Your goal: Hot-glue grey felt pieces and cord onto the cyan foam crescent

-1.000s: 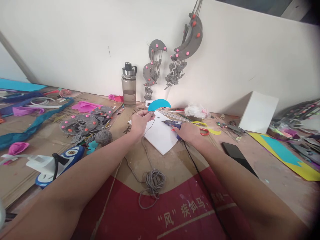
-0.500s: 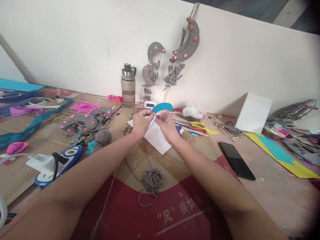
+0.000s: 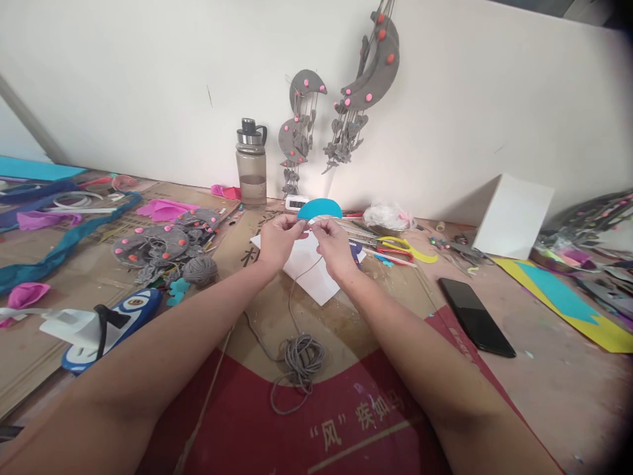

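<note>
My left hand (image 3: 279,239) pinches the lower edge of a blue foam crescent (image 3: 319,208), held up above a white sheet (image 3: 310,272). My right hand (image 3: 334,244) meets it from the right, fingertips pressed on the same edge and on a grey cord (image 3: 297,298). The cord hangs down from the hands to a loose grey coil (image 3: 302,354) on the cardboard. A blue glue gun (image 3: 355,251) lies on the table just behind my right hand, mostly hidden.
A water bottle (image 3: 250,165) stands by the wall. Grey felt moon pieces (image 3: 163,241) and a yarn ball (image 3: 200,270) lie at left. Scissors (image 3: 401,248) and a black phone (image 3: 476,317) lie at right, with a white box (image 3: 512,217) beyond.
My right hand let go of the glue gun on the table and came up to the crescent, joining my left hand on its edge and the cord.
</note>
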The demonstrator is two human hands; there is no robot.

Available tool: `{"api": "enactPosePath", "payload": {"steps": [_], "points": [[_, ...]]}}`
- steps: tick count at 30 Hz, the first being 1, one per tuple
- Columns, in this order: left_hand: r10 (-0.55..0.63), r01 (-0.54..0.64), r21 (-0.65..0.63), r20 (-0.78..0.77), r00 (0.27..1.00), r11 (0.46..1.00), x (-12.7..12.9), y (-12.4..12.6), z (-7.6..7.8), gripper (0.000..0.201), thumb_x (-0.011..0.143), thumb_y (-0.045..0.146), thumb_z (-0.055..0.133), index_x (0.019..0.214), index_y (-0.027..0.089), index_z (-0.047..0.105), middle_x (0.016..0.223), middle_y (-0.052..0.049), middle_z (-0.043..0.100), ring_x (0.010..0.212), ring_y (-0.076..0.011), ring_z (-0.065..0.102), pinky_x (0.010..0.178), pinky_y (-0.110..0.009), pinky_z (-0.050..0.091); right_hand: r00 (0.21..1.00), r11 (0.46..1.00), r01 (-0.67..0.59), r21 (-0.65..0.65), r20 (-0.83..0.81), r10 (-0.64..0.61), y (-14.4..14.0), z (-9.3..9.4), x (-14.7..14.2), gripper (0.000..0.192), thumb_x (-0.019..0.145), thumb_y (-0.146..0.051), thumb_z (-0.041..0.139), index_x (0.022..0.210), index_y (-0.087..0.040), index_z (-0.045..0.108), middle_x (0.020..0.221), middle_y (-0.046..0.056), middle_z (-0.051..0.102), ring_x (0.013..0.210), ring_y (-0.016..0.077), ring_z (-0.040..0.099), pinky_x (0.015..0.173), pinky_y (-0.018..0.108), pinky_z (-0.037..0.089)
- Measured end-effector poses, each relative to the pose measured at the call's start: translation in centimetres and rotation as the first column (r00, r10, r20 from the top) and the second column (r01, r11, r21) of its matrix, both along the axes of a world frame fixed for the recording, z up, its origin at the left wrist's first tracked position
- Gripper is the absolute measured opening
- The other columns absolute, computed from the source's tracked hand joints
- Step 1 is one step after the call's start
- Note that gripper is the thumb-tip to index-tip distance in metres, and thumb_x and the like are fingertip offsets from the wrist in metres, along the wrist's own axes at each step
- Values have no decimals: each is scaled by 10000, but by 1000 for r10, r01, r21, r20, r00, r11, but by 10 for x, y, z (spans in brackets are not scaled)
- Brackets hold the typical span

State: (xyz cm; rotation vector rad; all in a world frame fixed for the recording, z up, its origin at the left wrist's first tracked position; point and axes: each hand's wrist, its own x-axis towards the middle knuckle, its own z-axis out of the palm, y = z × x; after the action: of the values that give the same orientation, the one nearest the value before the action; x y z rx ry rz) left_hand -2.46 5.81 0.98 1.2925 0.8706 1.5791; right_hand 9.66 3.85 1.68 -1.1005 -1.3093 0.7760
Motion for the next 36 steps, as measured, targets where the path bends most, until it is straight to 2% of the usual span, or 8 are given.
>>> {"api": "enactPosePath", "payload": {"steps": [5, 10, 16, 28, 36], "points": [[-75, 78, -33, 91, 993, 996, 3, 0, -2, 239, 678, 323, 763, 800, 123, 718, 766, -45, 707, 715, -128, 662, 809, -322, 554, 995, 989, 93, 118, 6, -95, 1, -1, 4, 133, 752, -318, 596, 775, -189, 617, 751, -10, 621, 669, 119, 487, 661, 262, 406], [-123, 138, -67, 198, 973, 988, 7, -8, 4, 222, 656, 294, 781, 756, 114, 698, 747, -37, 693, 738, -140, 674, 876, -360, 545, 988, 982, 151, 109, -40, -148, 3, -2, 4, 158, 751, -332, 594, 786, -181, 624, 732, -7, 623, 665, 125, 507, 664, 267, 417], [-122, 152, -84, 287, 950, 985, 11, -14, 9, 185, 650, 240, 762, 726, 117, 646, 754, -28, 678, 694, -141, 673, 862, -393, 558, 978, 973, 208, 97, -40, -205, 4, -4, 5, 166, 754, -345, 590, 770, -183, 623, 672, -22, 585, 626, 121, 472, 632, 261, 399], [-140, 187, -109, 336, 931, 976, 12, -16, 8, 164, 670, 225, 736, 692, 126, 607, 710, -25, 655, 755, -157, 686, 896, -396, 546, 979, 985, 165, 41, -130, -159, -1, 0, 3, 142, 722, -317, 592, 752, -179, 613, 674, -21, 586, 651, 126, 504, 688, 272, 431], [-150, 199, -108, 346, 926, 974, 13, -20, 12, 190, 682, 229, 732, 664, 132, 570, 675, -11, 618, 739, -159, 685, 897, -407, 540, 976, 991, 132, 24, -177, -125, -3, 1, 1, 139, 711, -325, 586, 725, -187, 583, 597, -54, 481, 625, 117, 487, 670, 265, 426]]}}
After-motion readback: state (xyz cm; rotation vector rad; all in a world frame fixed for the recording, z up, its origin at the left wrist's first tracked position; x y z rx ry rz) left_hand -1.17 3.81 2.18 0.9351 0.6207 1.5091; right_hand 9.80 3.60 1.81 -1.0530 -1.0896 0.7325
